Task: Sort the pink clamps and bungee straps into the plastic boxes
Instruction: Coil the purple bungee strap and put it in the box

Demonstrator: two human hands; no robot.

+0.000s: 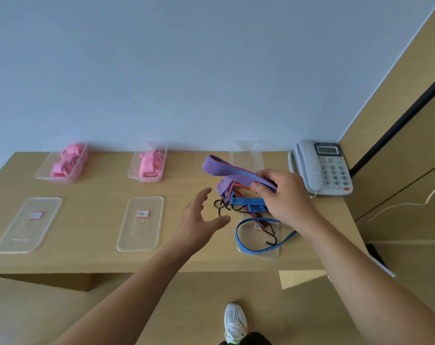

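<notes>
My right hand (285, 195) grips a folded bundle of blue-and-red striped bungee straps (226, 170), held a little above the wooden table (99, 190). Strap ends with black hooks (221, 206) dangle below it, and one blue loop (258, 235) lies over a clear lid (273, 253). My left hand (199, 217) hovers open just left of the hooks, touching nothing. Two clear plastic boxes at the back hold pink clamps, one on the left (64, 161) and one in the middle (150, 164). A third clear box (246, 155) stands empty behind the straps.
Two clear lids with red-edged labels lie flat near the front, one at the left (28, 225) and one in the middle (140, 224). A grey desk telephone (322, 168) sits at the back right corner by the wall. A white shoe (235, 322) shows on the floor.
</notes>
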